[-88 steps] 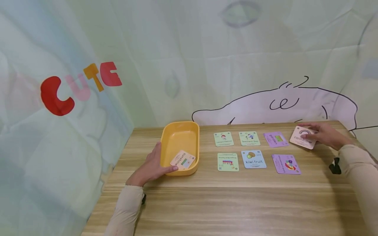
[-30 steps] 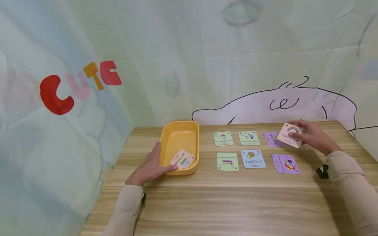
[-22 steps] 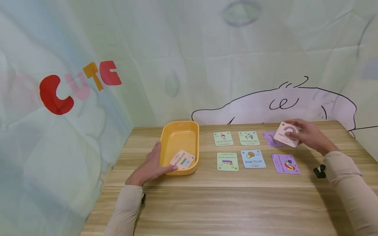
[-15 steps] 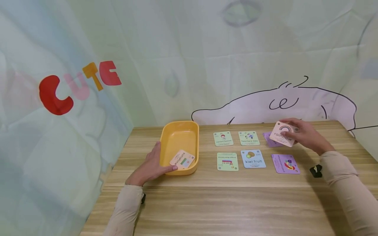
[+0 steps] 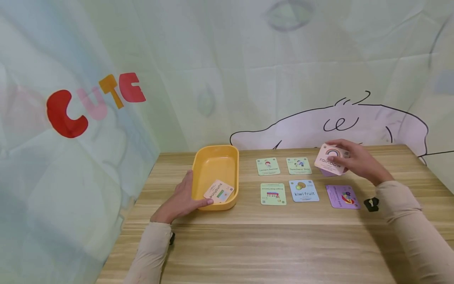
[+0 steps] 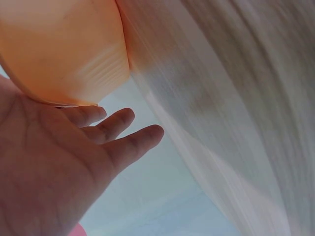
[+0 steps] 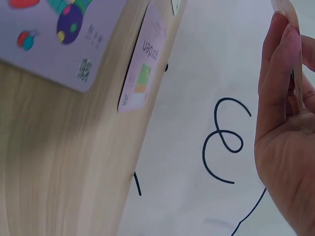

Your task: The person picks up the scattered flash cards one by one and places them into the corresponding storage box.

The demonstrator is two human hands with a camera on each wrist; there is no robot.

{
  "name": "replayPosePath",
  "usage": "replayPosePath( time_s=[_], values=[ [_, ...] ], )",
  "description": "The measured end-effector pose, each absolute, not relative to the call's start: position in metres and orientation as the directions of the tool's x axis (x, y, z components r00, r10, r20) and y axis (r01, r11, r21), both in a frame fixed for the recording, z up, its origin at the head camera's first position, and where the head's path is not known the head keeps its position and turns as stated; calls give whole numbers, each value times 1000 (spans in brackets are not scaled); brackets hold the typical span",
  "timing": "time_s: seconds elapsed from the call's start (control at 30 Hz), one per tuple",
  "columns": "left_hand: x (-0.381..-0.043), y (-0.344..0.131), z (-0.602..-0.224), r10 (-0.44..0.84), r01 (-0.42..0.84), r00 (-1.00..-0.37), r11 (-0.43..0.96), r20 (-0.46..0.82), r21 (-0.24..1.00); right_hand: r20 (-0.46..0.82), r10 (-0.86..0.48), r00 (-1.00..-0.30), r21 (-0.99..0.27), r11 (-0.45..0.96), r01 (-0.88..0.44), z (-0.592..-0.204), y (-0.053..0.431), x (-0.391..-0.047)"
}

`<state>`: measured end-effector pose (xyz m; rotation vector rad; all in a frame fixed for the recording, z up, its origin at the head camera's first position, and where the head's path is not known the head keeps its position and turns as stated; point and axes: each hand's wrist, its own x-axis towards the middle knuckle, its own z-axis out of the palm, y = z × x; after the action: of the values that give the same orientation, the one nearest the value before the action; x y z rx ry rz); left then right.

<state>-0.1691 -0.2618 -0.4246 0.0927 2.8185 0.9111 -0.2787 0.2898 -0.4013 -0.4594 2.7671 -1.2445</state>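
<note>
My right hand [image 5: 361,161] pinches a pale pink square "rainbow" flash card [image 5: 328,165], thumb on its printed face. In the head view this card covers most of the purple "garden" card, which shows its face in the right wrist view [image 7: 142,73]; there the held card is seen edge-on, above the table. At the left, my left hand [image 5: 179,201] rests against the yellow tray [image 5: 236,173], thumb over its front rim. In the left wrist view the fingers [image 6: 133,147] lie fairly straight by the outer wall. A "sunshine" card [image 5: 220,192] lies inside the tray.
On the wooden table, "Lantern Festival" [image 5: 268,166] and "Teachers' Day" [image 5: 299,165] cards lie in the back row. In front are "Dragon Boat Festival" [image 5: 273,194], "kiwi fruit" [image 5: 305,191] and a purple card [image 5: 342,196]. A printed cloth [image 5: 198,79] hangs behind the table.
My right hand has carried the rainbow card leftward from the table's back right, so it now hides most of the garden card. The left hand and tray stay in place.
</note>
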Motion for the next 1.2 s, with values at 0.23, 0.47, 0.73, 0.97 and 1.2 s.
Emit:
replayPosePath(
  time_s=[0.23, 0.47, 0.73, 0.97, 1.2],
  values=[
    [-169, -261, -424, 116, 10, -983, 811, -145, 585, 55, -307, -950, -760, 604, -239, -398, 276, -275],
    [-168, -260, -424, 115, 6, -982, 811, -148, 586, 63, -323, -944, -759, 599, -256, -397, 261, -274],
    [-168, -260, -425, 118, 11, -982, 811, -145, 585, 46, -346, -937, -781, 572, -250, -394, 247, -274],
    [-169, -261, -425, 110, 2, -982, 819, -154, 574, 51, -355, -933, -800, 545, -251, -388, 233, -275],
    [-170, -261, -426, 112, 20, -985, 831, -132, 556, 67, -375, -925, -815, 514, -267, -388, 219, -277]
  ],
)
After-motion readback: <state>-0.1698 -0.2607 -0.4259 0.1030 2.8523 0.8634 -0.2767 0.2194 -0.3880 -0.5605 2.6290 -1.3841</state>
